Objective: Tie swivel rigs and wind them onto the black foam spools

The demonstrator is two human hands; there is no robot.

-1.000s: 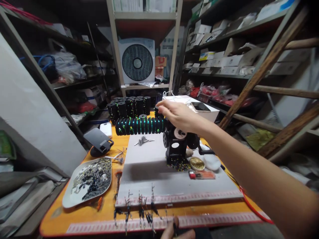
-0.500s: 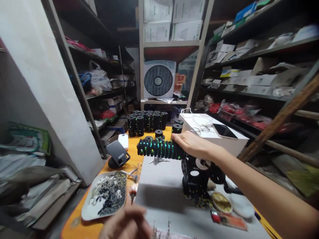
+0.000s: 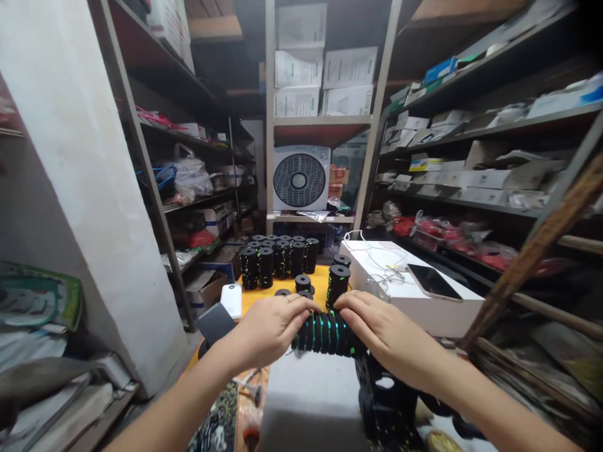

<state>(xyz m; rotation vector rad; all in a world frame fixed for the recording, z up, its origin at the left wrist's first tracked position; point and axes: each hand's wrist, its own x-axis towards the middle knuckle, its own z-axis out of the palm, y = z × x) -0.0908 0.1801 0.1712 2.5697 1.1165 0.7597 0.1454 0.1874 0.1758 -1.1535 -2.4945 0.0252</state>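
A row of black ribbed foam spools point(image 3: 325, 336) with shiny green-teal line in the grooves lies level in front of me. My left hand point(image 3: 271, 326) is closed over its left end. At the right end, my right hand point(image 3: 381, 329) has its fingers wrapped over the top. Both thumbs are partly hidden. The right end meets a black winding device point(image 3: 384, 402), mostly covered by my right hand and forearm. Just behind the row stand a black foam cylinder point(image 3: 337, 290) with green bits and a small black spool point(image 3: 303, 284).
Several upright black foam rolls point(image 3: 266, 267) stand at the back of the yellow table. A white box point(image 3: 414, 314) bears a phone point(image 3: 433, 281) and a cable. On the left are a dark stand point(image 3: 215, 323), a white phone point(image 3: 231, 300) and a partly hidden heap of small parts point(image 3: 217, 414).
My left hand has risen from the lower front onto the row's left end. The right hand stays at the right end. My view has tilted up, so the table sits lower.
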